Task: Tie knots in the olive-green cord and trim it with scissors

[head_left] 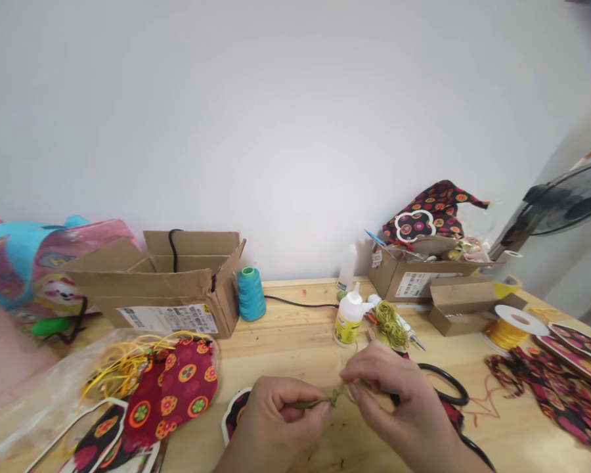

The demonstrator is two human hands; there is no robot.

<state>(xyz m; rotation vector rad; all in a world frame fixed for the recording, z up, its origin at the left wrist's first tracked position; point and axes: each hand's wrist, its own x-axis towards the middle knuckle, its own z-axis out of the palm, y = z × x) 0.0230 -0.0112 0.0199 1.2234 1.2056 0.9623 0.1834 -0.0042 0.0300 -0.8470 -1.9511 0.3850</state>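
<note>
Low in the middle of the view, my left hand pinches an olive-green cord, which shows a small knot just past the fingertips. My right hand is closed on a thin end of the same cord, a short way to the right. Part of a flower-print piece with a white scalloped edge lies under my left hand. Black-handled scissors lie beside my right hand, partly covered by it. Beyond the hands stand a glue bottle and a bundle of olive-green cord.
At the back left is an open cardboard box beside a turquoise thread cone. Printed fabric and yellow cord lie at left. On the right are a filled box, a yellow cord spool, fabric scraps and a fan.
</note>
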